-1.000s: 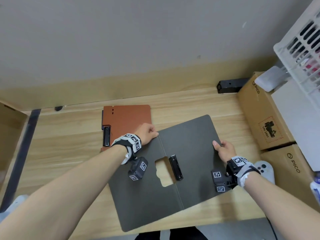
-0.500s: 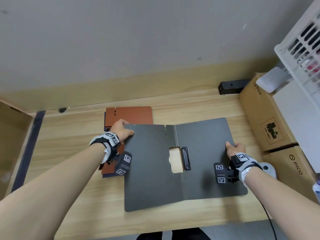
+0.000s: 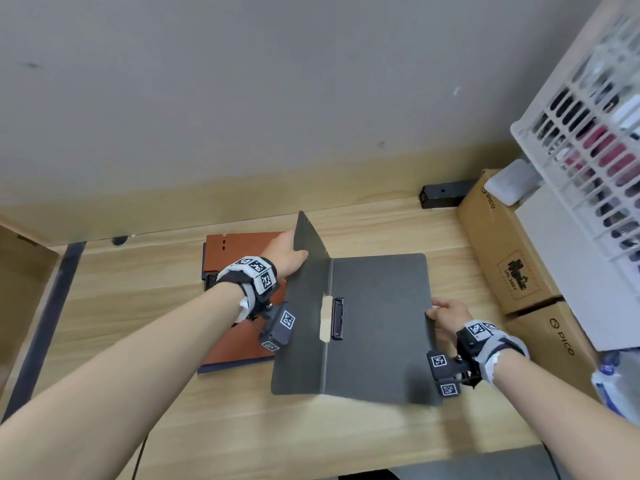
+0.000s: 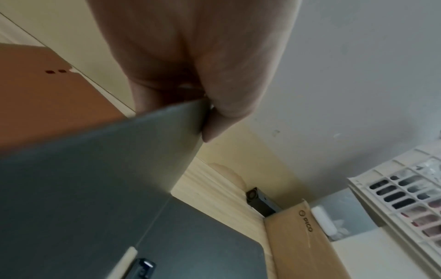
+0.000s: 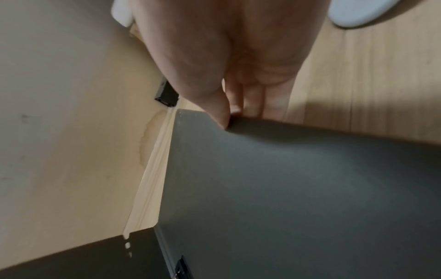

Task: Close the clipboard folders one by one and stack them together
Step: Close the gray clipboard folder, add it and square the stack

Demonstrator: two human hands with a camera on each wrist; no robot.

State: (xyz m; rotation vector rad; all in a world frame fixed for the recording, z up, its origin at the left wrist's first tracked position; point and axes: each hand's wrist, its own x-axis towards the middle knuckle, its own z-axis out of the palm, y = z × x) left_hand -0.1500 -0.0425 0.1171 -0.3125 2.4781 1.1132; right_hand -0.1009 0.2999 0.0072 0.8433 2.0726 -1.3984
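A grey clipboard folder [image 3: 377,327] lies on the wooden table with its right half flat and its left cover [image 3: 304,292] raised steeply. My left hand [image 3: 289,252] pinches the cover's outer edge, thumb on one face and fingers behind, as the left wrist view shows on the cover [image 4: 95,169]. My right hand [image 3: 446,315] pinches the right edge of the flat half [image 5: 298,188]. A black clip [image 3: 337,318] sits by the spine. To the left, a closed brown folder [image 3: 242,247] lies on top of a dark blue one [image 3: 228,366].
Two cardboard boxes [image 3: 512,251] stand along the table's right side under a white slatted crate [image 3: 588,140]. A small black block [image 3: 445,195] lies at the back wall. A white controller [image 5: 358,11] sits near my right wrist.
The grey folder lay open flat half a second ago; my left hand has since lifted its left cover up toward the right. My right hand keeps its hold on the right edge.
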